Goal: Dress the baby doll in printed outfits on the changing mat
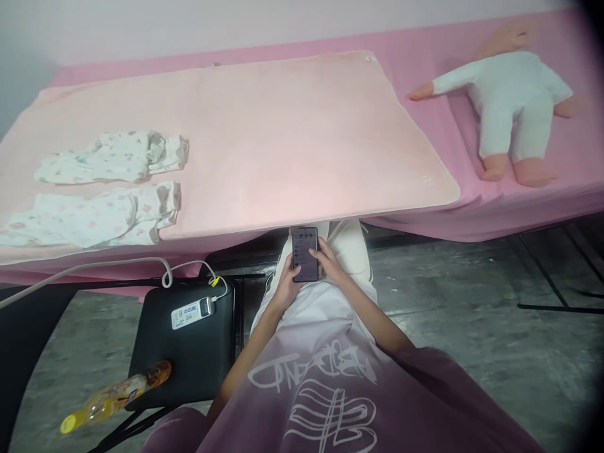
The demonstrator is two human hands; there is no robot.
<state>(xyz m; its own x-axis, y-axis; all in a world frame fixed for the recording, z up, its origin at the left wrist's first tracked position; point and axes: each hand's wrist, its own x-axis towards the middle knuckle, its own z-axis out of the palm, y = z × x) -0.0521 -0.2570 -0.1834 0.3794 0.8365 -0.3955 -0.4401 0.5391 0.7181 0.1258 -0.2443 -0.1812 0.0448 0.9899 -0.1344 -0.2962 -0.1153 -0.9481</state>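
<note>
The phone point(306, 244) is lying between the two hands, above the lap of the white trousers point(352, 251), just on the near side of the bed-like surface. Its long axis is running from near to far, and its lit screen is facing up. Both hands are touching it, so neither one is standing clearly nearer. The left hand point(286, 284) is gripping the near left corner, its thumb lying over the edge of the screen. The right hand point(329, 261) is gripping the right side, a little farther up, and its thumb is reaching across the glass. The fingers beneath are hiding, so I cannot tell how they are bending.

On the far side, a smooth peach mat point(292, 138) with rounded corners is covering part of a wrinkled pink sheet point(472, 217). Two soft printed garments point(111, 157) are lying on its left. To the right, a doll point(516, 94) is wearing a white cloth suit. On the near left, a flat black stool point(198, 358) is supporting a slim white device point(189, 314) and a plastic bottle point(117, 397) with a yellow cap.
</note>
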